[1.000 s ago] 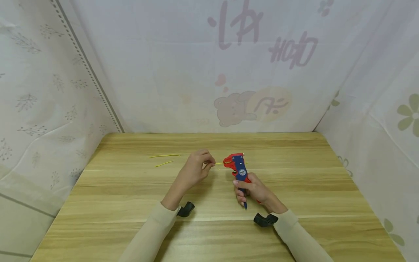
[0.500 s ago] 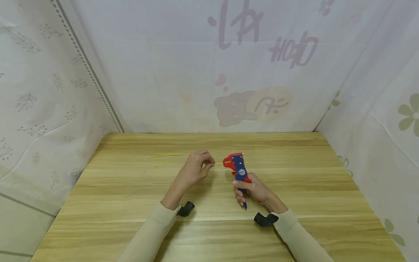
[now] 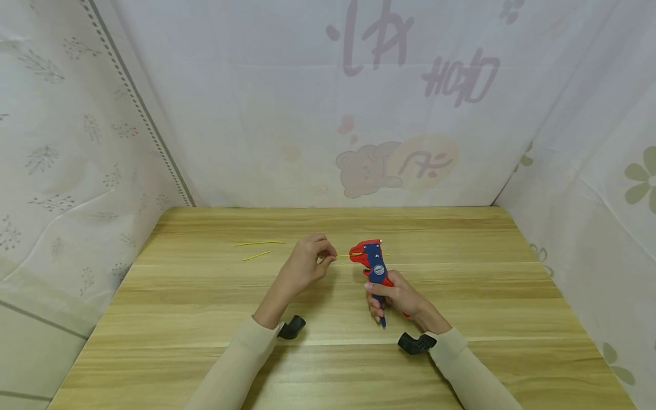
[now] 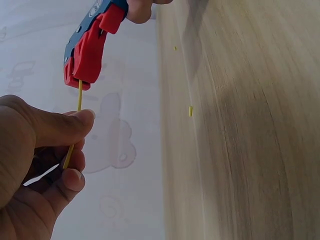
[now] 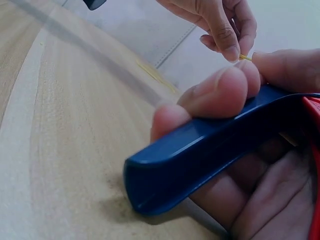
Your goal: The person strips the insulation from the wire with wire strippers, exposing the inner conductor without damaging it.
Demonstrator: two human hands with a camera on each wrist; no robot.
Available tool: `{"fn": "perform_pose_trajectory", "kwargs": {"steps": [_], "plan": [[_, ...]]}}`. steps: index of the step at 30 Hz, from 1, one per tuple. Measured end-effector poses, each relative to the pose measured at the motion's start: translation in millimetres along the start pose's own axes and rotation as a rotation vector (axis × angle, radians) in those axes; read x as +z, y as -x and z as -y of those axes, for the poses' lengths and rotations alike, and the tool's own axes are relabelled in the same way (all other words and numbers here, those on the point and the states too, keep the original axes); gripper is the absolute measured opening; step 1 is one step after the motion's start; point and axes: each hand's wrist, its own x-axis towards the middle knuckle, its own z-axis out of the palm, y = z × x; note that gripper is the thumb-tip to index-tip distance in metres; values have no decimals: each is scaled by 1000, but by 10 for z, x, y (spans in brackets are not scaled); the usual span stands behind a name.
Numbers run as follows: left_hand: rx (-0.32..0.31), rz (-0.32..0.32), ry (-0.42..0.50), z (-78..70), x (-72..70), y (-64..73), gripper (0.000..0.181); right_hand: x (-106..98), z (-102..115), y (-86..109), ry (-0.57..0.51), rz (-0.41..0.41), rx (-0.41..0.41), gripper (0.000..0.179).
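My left hand [image 3: 306,261] pinches a short yellow wire [image 4: 79,95] between thumb and fingers. The wire's far end enters the red jaws of a red and blue wire stripper [image 3: 377,262]. In the left wrist view its near end shows below the thumb. My right hand [image 3: 397,299] grips the stripper's handles, fingers wrapped around the blue handle [image 5: 200,140]. The tool stands upright above the table with its nose facing left. How tightly the jaws hold the wire cannot be seen.
Two loose yellow wires [image 3: 257,255] lie on the wooden table [image 3: 328,364] left of the hands. Small yellow insulation bits [image 4: 190,111] lie near the tool. A printed cloth [image 3: 256,114] hangs behind the table, with more at both sides. Black wrist mounts [image 3: 292,327] stick out from both sleeves.
Hardly anything differs: both hands, the wire and the stripper keep almost the same place. A small yellow piece right of the tool's head shows slightly more clearly.
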Motion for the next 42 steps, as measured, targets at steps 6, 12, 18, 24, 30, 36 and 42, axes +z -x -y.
{"fn": "perform_pose_trajectory", "kwargs": {"steps": [6, 12, 18, 24, 30, 36, 42], "plan": [[-10, -4, 26, -14, 7, -1, 11, 4, 14, 3, -6, -3, 10, 33], [-14, -4, 49, -18, 9, 2, 11, 8, 30, 13, -48, -31, 49, 24], [-15, 0, 46, -10, 4, 14, 12, 17, 28, 15, -60, -49, 43, 19], [-35, 6, 51, -15, 1, 15, 12, 23, 41, 28, -50, -68, 56, 18], [-87, 20, 71, -31, -8, 8, 13, 30, 45, 32, -33, -74, 52, 26], [-176, 63, 115, -29, -48, 12, 14, 13, 19, 28, -6, -40, 28, 43], [-212, 96, 128, -7, -87, 5, 15, 14, 16, 11, 2, -9, 3, 41]]}}
